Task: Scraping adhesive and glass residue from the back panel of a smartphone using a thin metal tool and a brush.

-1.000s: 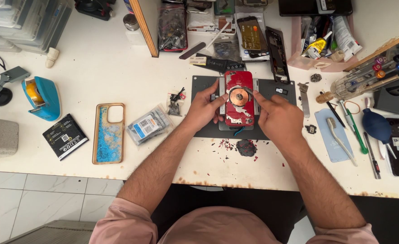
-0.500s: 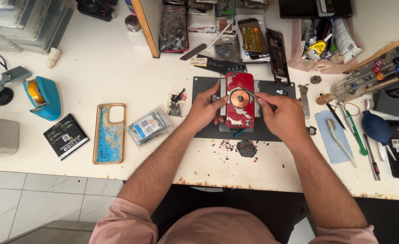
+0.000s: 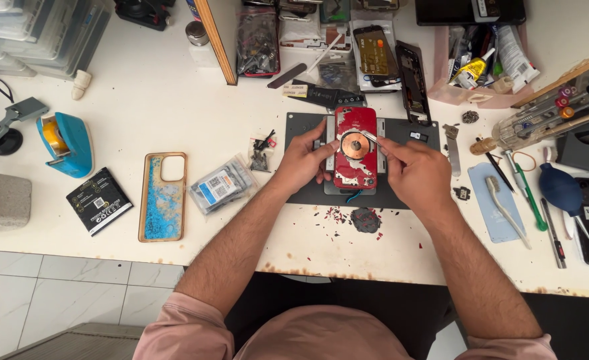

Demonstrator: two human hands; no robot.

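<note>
A red phone back panel with a round copper coil at its middle (image 3: 355, 148) lies flat on a dark grey work mat (image 3: 401, 193) near the far middle of the white workbench (image 3: 148, 100); the left hand (image 3: 302, 160) rests against the panel's left edge, fingers curled and pressing it steady, thumb along the side; the right hand (image 3: 416, 175) is closed around a thin silver metal tool (image 3: 369, 137), pinched between thumb and fingers, its tip lying on the panel just beside the coil; small red flakes (image 3: 334, 217) and a dark clump of debris (image 3: 365, 219) lie on the bench just in front of the mat.

To the left sit a clear bag of small parts (image 3: 222, 187), a phone case with a blue and tan pattern (image 3: 163, 196), a flat black battery (image 3: 99, 201) and a blue tape dispenser (image 3: 66, 143); to the right lie a pale blue plastic card with a white spudger on it (image 3: 498, 210), a green-handled tool (image 3: 526, 197) and a dark blue rubber air blower (image 3: 561, 189); behind the mat a black phone frame (image 3: 414, 81) stands beside a phone with an amber screen (image 3: 373, 55).
</note>
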